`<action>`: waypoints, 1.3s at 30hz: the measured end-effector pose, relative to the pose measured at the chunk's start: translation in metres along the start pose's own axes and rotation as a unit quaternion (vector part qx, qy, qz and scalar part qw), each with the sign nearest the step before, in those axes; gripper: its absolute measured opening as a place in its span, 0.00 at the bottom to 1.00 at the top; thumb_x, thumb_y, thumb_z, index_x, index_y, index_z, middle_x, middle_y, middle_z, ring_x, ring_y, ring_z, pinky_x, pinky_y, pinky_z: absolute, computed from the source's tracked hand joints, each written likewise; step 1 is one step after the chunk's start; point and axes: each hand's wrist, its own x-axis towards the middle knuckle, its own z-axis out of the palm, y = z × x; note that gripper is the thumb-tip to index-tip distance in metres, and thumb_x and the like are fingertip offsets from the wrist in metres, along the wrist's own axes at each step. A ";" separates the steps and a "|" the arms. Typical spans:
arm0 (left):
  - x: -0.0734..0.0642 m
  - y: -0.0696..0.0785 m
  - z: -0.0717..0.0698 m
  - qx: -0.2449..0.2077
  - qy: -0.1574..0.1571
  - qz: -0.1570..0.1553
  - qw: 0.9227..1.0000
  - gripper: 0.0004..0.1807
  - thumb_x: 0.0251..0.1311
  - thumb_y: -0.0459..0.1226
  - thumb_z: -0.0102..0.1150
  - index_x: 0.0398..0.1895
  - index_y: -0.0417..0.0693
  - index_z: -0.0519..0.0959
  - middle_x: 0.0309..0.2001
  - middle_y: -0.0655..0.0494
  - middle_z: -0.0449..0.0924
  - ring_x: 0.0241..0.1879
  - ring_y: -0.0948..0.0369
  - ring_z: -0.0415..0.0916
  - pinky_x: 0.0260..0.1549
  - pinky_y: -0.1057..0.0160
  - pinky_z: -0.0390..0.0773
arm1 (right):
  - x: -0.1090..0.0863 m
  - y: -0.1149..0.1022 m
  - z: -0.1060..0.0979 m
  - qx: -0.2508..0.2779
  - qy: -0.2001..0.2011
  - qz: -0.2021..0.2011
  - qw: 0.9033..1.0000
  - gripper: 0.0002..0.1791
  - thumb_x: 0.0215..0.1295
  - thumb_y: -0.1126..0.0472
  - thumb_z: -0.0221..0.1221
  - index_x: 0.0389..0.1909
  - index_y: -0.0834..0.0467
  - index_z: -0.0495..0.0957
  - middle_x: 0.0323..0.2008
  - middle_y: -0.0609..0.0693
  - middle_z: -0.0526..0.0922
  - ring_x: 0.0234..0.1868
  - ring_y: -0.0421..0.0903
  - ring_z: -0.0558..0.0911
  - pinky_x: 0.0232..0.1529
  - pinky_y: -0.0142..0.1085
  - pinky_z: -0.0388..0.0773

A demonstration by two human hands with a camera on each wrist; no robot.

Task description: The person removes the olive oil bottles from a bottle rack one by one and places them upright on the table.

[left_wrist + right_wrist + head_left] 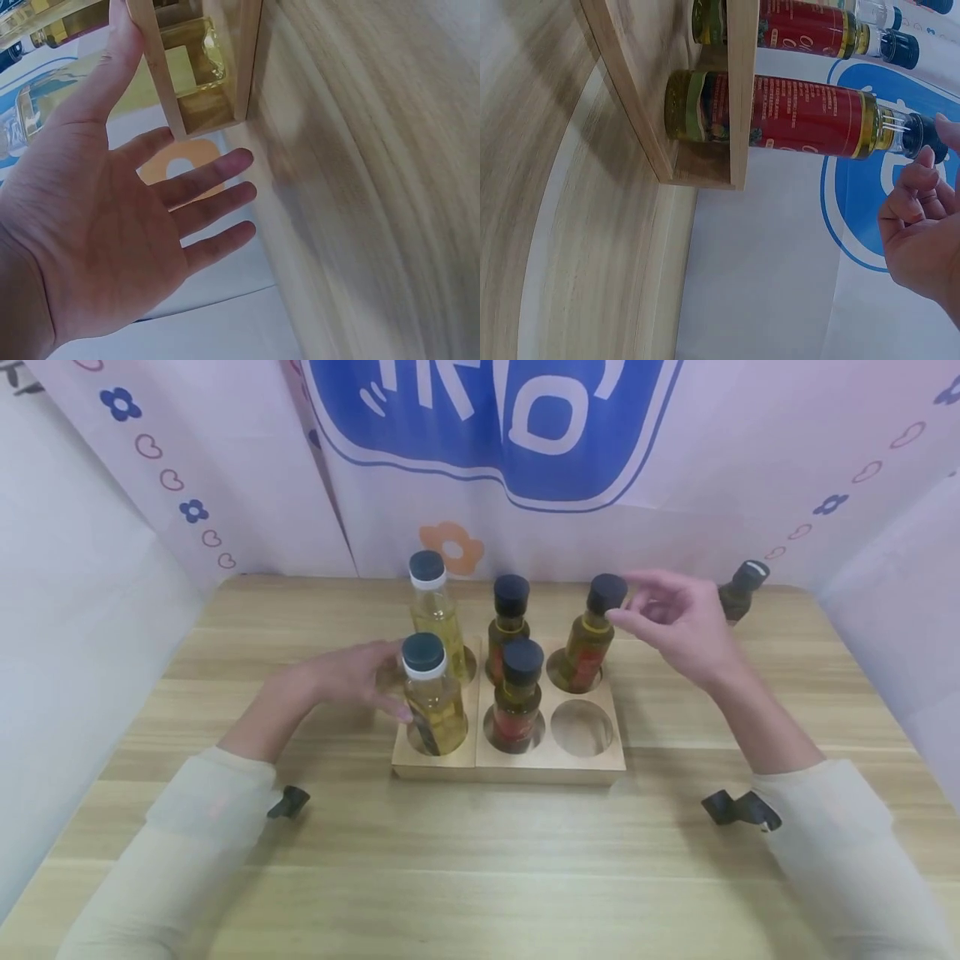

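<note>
A light wooden rack [543, 774] with round holes holds two clear bottles of yellow liquid on its left and three red-labelled oil bottles on its right. My left hand [352, 681] is beside the front clear bottle [438, 718], thumb toward it. In the left wrist view the fingers of this hand [127, 217] are spread, with the thumb at the rack's edge. My right hand [686, 622] pinches the black cap of the back right oil bottle [587, 652] between thumb and forefinger. That bottle [806, 116] stands in its hole, its base visible below the rack's top board.
The rear clear bottle [435, 614] and two oil bottles, back [504, 643] and front [516, 714], stand close together. At the rack's front right is a round hole [582, 728]. Another dark bottle [741, 593] is behind my right hand. A printed curtain [262, 468] borders the table's rear.
</note>
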 end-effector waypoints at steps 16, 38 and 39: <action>0.001 -0.001 0.000 0.015 0.009 0.014 1.000 0.62 0.48 0.54 0.81 0.82 0.42 0.55 0.77 0.39 0.61 0.76 0.38 0.56 0.74 0.35 0.53 | 0.004 0.002 0.008 -0.002 0.007 -0.005 1.000 0.18 0.63 0.70 0.69 0.53 0.70 0.83 0.25 0.40 0.83 0.25 0.38 0.81 0.27 0.26 0.75; -0.001 0.002 0.001 0.015 0.008 -0.002 1.000 0.64 0.50 0.55 0.80 0.83 0.45 0.52 0.76 0.37 0.62 0.73 0.36 0.62 0.72 0.33 0.58 | 0.004 -0.002 0.011 0.026 0.036 -0.006 0.999 0.10 0.61 0.69 0.72 0.43 0.60 0.89 0.22 0.43 0.83 0.22 0.38 0.76 0.23 0.27 0.71; -0.001 0.002 0.001 0.016 0.008 -0.003 1.000 0.64 0.50 0.56 0.79 0.83 0.45 0.52 0.76 0.38 0.62 0.73 0.37 0.62 0.71 0.33 0.58 | 0.004 -0.002 0.011 0.027 0.036 -0.005 0.999 0.10 0.61 0.69 0.72 0.43 0.60 0.89 0.22 0.43 0.83 0.22 0.38 0.76 0.23 0.27 0.71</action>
